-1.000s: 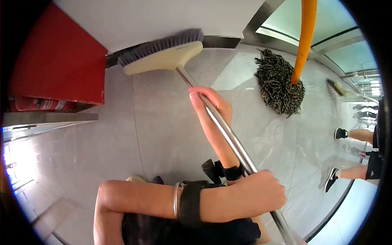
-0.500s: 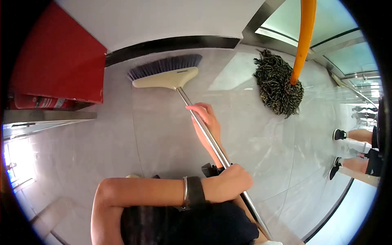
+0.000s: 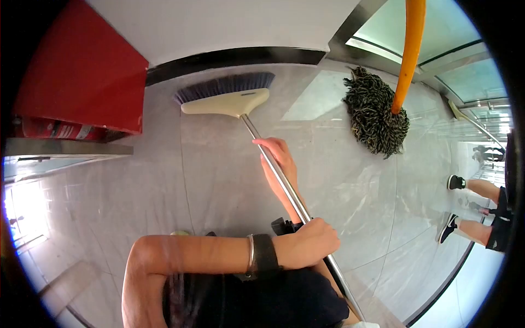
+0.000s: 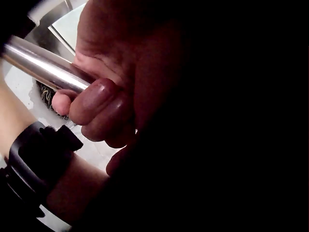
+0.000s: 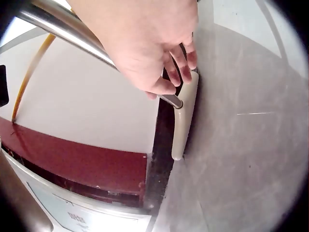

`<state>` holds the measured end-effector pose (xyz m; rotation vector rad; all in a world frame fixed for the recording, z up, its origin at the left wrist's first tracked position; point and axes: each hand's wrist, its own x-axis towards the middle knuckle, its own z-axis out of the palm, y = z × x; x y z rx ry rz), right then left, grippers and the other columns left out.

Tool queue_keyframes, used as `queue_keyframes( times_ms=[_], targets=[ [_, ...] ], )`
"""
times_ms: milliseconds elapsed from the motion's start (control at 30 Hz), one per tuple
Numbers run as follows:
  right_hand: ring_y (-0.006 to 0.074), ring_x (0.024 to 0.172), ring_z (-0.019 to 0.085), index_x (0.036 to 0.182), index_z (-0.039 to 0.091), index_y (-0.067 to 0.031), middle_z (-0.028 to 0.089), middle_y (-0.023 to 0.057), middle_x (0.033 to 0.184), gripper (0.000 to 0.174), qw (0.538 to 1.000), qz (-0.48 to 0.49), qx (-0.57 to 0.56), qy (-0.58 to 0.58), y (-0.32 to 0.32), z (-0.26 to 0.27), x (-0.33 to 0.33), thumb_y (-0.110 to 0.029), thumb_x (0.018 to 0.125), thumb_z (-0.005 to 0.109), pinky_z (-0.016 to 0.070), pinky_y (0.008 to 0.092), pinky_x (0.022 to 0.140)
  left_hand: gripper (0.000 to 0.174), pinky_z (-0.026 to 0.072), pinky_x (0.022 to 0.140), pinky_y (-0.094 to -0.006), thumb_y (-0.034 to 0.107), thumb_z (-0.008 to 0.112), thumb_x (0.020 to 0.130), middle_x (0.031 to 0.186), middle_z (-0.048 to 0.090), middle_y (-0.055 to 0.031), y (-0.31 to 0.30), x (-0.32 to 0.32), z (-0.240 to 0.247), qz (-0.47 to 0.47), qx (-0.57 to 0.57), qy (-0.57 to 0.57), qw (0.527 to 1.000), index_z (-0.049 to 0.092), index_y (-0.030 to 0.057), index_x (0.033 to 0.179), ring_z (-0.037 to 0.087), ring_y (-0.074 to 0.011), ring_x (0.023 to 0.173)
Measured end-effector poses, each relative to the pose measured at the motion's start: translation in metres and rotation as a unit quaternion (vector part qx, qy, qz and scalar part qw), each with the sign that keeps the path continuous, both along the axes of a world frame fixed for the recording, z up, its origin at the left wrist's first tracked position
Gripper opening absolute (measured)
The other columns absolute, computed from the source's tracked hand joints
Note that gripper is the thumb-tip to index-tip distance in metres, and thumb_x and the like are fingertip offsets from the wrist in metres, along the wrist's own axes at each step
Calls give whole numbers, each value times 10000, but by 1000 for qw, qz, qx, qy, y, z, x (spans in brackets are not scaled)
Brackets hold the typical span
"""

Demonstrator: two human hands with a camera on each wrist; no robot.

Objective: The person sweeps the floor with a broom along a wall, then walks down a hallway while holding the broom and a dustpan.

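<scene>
A broom with a cream head (image 3: pixel 227 103), dark bristles and a shiny metal handle (image 3: pixel 281 177) lies across the head view, its bristles on the floor just short of the wall base. My left hand (image 3: pixel 310 244) grips the upper handle in a fist, and the left wrist view shows the fingers (image 4: pixel 99 104) wrapped round the metal tube. Lower down, nearer the broom head, my right hand (image 3: pixel 281 164) holds the handle. In the right wrist view its thumb lies along the tube while the other fingers (image 5: pixel 179 65) are loosely bent.
A string mop (image 3: pixel 377 115) with an orange handle (image 3: pixel 410 54) stands right of the broom. At left is a red box (image 3: pixel 82 76) holding a red extinguisher (image 3: pixel 60 130). Black skirting (image 3: pixel 235 57) edges the wall. Glass panels and a reflected person's legs (image 3: pixel 476 232) appear at right.
The broom head came back from the wall skirting toward me, and both hands drew back and leftward with the handle. Over the last half second the broom has barely moved.
</scene>
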<state>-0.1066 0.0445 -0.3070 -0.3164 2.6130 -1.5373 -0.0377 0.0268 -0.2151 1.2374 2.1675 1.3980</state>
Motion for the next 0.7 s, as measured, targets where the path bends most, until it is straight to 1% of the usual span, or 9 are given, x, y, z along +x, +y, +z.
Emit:
queue_keyframes(
  times_ms=[33,133,233,333,433,533,600,633,700],
  targets=[
    [231,789,536,964,577,-155,523,62,923,317,1000,1,-5,3,0,0,0,26,716,498,423,298,678,72,399,552,-329,77,576,579,586,530,-108,-1,1,0,17,20,9,1000,518,55,543,548,-264,610],
    [245,815,526,963,575,-133,538,67,913,318,999,13,6,39,1,-2,0,34,705,493,416,309,707,80,398,572,-328,76,571,586,585,527,-105,0,0,4,-31,-54,-4,998,509,56,539,548,-262,624],
    [251,827,519,963,574,-120,550,70,919,325,998,23,18,56,0,0,1,42,695,490,410,318,728,40,441,508,-346,94,571,613,585,571,-101,-3,-5,11,-55,-71,28,996,588,58,622,595,-255,596],
    [249,827,518,966,574,-125,554,71,924,331,998,24,13,49,0,0,2,43,691,494,408,319,734,44,440,509,-344,93,572,612,588,573,-99,-6,-5,13,-34,-49,35,998,592,56,627,595,-254,595],
    [250,825,519,963,577,-121,565,68,904,332,998,22,17,58,-1,1,3,46,687,497,407,324,736,65,395,607,-324,76,566,599,601,532,-105,-3,2,9,-31,-66,-9,997,521,57,556,546,-260,659],
    [251,816,518,955,580,-115,578,64,866,298,997,20,7,73,-2,-2,4,25,701,513,404,330,742,59,406,576,-322,78,572,599,593,542,-92,-6,4,7,8,-9,11,1000,539,62,552,559,-255,641],
    [250,812,518,943,586,-113,583,61,843,258,998,18,-3,58,-3,-1,3,-4,715,534,405,329,742,34,428,535,-340,87,577,604,590,561,-97,-3,0,11,-48,-78,13,996,580,54,608,583,-257,609],
    [249,810,518,937,588,-112,586,60,831,238,999,17,-8,51,-4,1,3,-19,722,544,405,329,741,55,440,514,-348,92,579,607,589,571,-99,-1,-2,14,-75,-112,14,991,601,50,636,594,-258,592],
    [220,850,503,944,596,-105,585,57,852,207,999,29,-15,31,-4,7,1,-78,743,559,397,310,762,47,437,502,-341,100,570,616,575,567,-85,-2,-6,21,-67,-98,25,993,585,57,630,594,-246,582]
  ],
)
